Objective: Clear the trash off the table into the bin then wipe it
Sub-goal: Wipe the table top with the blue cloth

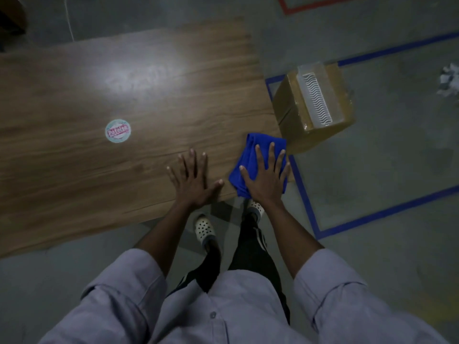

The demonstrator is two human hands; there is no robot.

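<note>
A folded blue cloth (250, 155) lies at the near right corner of the wooden table (124, 95). My right hand (268, 177) presses flat on the cloth with fingers spread. My left hand (192, 180) rests flat and open on the bare tabletop just left of the cloth. A round white sticker with pink lettering (118, 131) sits on the table to the left. A cardboard box bin (313, 105) stands on the floor off the table's right edge, with a white ridged plastic piece (316, 100) inside.
Crumpled white paper (449, 80) lies on the floor far right. Blue tape lines (305, 194) mark the grey floor around the bin, and red tape (310, 7) runs at the top. My feet in white clogs (205, 228) stand at the table's near edge.
</note>
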